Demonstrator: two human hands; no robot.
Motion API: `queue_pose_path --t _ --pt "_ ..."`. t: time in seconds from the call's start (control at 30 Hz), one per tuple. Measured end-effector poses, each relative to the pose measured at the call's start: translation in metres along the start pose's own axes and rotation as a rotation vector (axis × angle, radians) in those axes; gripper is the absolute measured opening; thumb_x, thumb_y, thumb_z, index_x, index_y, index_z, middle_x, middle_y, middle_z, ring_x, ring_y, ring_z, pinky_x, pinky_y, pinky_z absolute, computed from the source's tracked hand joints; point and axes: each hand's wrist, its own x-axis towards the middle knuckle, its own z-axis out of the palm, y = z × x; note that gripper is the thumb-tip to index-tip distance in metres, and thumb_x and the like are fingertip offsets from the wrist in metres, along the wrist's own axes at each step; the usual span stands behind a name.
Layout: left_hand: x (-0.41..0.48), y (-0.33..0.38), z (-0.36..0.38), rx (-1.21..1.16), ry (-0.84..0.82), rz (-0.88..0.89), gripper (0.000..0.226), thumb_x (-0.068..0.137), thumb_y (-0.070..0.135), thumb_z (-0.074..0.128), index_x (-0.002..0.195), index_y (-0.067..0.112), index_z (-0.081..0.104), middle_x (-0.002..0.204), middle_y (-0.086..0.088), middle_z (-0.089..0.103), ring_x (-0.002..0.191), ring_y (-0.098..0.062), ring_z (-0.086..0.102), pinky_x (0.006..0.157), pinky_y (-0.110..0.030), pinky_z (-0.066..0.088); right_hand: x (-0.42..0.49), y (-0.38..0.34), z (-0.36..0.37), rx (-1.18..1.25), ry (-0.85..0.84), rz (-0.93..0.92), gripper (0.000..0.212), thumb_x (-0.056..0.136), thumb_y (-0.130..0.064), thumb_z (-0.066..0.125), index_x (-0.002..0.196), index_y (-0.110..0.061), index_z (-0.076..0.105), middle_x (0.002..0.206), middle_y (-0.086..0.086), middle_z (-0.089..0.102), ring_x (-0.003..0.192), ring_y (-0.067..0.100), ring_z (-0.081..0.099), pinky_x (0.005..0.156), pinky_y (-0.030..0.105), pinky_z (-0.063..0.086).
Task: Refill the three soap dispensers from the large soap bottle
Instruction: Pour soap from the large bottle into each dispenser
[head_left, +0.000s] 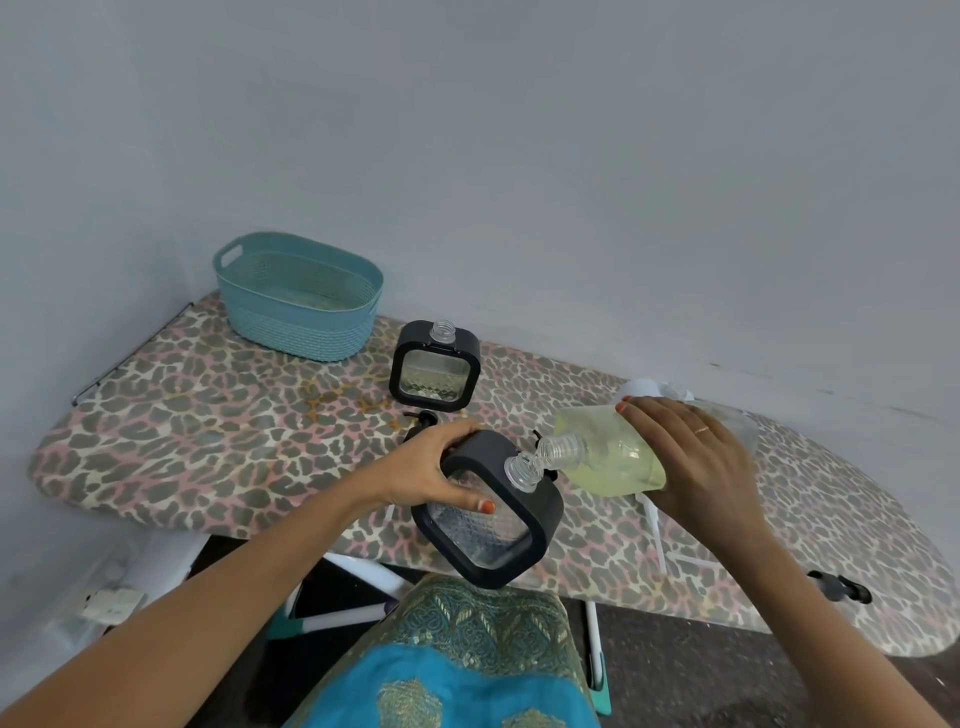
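Observation:
My left hand (436, 467) grips a square black-framed clear soap dispenser (488, 525), tilted over the near edge of the ironing board, its threaded neck uncapped. My right hand (691, 457) holds the large soap bottle (608, 452) of pale yellow liquid, tipped on its side with its threaded mouth against the dispenser's neck. A second dispenser (435, 368) stands upright and uncapped farther back on the board, a little yellowish liquid low in it. A third dispenser is not visible.
A leopard-print ironing board (208, 431) carries everything. A teal woven basket (298, 296) sits at its back left. Black pump heads lie on the board near my left hand (423, 418) and at the right front edge (839, 587). A grey wall stands behind.

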Motion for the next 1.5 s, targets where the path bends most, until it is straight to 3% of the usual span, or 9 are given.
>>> queue_pose_path --t 0.17,0.3,0.43,0.6,0.87,1.0,1.13,1.27,1.5 --pt "0.003 -0.006 0.0 0.002 0.006 0.007 0.054 0.062 0.02 0.08 0.096 0.038 0.042 0.104 0.02 0.05 0.089 0.026 0.05 0.078 0.003 0.038 0.001 0.001 -0.002 -0.007 -0.008 0.002 0.073 0.055 -0.029 0.088 0.114 -0.011 0.05 0.106 0.011 0.069 0.095 0.028 0.068 0.079 0.038 0.053" --pt "0.003 -0.006 0.0 -0.008 0.016 0.018 0.059 0.05 0.047 0.078 0.098 0.037 0.045 0.106 0.018 0.053 0.093 0.02 0.053 0.08 0.0 0.04 0.001 0.002 -0.004 -0.021 -0.01 0.003 0.072 0.055 -0.027 0.089 0.114 -0.011 0.05 0.105 0.011 0.07 0.094 0.028 0.068 0.079 0.037 0.053" --pt "0.006 -0.012 0.0 -0.001 0.017 0.021 0.054 0.067 0.009 0.079 0.1 0.035 0.046 0.106 0.014 0.055 0.093 0.018 0.055 0.081 -0.002 0.041 0.0 0.003 -0.003 -0.026 -0.01 0.004 0.075 0.053 -0.025 0.09 0.114 -0.011 0.05 0.105 0.011 0.07 0.094 0.028 0.068 0.079 0.038 0.053" --pt "0.004 -0.008 0.001 -0.019 0.029 0.026 0.064 0.05 0.047 0.081 0.103 0.033 0.049 0.109 0.01 0.059 0.096 0.01 0.057 0.085 -0.006 0.043 0.0 0.004 -0.003 -0.027 -0.009 0.008 0.075 0.051 -0.024 0.091 0.114 -0.011 0.051 0.106 0.011 0.07 0.095 0.028 0.068 0.08 0.038 0.053" --pt "0.006 -0.014 0.001 0.0 0.033 0.03 0.056 0.069 0.002 0.076 0.096 0.037 0.042 0.102 0.019 0.05 0.087 0.025 0.051 0.078 0.002 0.039 0.002 0.007 -0.004 -0.016 0.004 0.004 0.065 0.063 -0.032 0.079 0.116 -0.011 0.049 0.107 0.012 0.069 0.096 0.029 0.067 0.08 0.039 0.053" --pt "0.004 -0.01 0.002 -0.031 0.03 0.036 0.053 0.061 0.025 0.08 0.103 0.032 0.048 0.107 0.012 0.058 0.095 0.013 0.057 0.083 -0.004 0.042 0.003 0.008 -0.005 -0.017 0.0 0.007 0.074 0.054 -0.026 0.089 0.115 -0.01 0.051 0.106 0.012 0.069 0.095 0.03 0.068 0.079 0.041 0.053" --pt "0.005 -0.011 0.002 -0.045 0.017 0.043 0.055 0.06 0.027 0.083 0.104 0.031 0.05 0.107 0.01 0.059 0.096 0.009 0.058 0.084 -0.006 0.043 0.002 0.009 -0.005 -0.025 -0.001 0.004 0.073 0.055 -0.025 0.089 0.116 -0.011 0.05 0.107 0.012 0.069 0.095 0.03 0.068 0.079 0.041 0.054" --pt "0.005 -0.009 0.003 -0.058 0.02 0.058 0.071 0.044 0.06 0.077 0.103 0.035 0.049 0.109 0.012 0.057 0.097 0.013 0.056 0.083 -0.004 0.042 0.003 0.01 -0.006 -0.029 0.0 0.001 0.074 0.054 -0.021 0.089 0.116 -0.01 0.05 0.107 0.013 0.069 0.095 0.03 0.068 0.079 0.041 0.054" --pt "0.008 -0.014 0.004 -0.044 0.038 0.073 0.077 0.043 0.068 0.075 0.106 0.033 0.049 0.114 0.003 0.059 0.103 -0.001 0.057 0.089 -0.007 0.043 0.004 0.011 -0.007 -0.027 0.012 0.004 0.073 0.055 -0.021 0.089 0.115 -0.011 0.05 0.105 0.013 0.07 0.094 0.031 0.068 0.079 0.041 0.054"
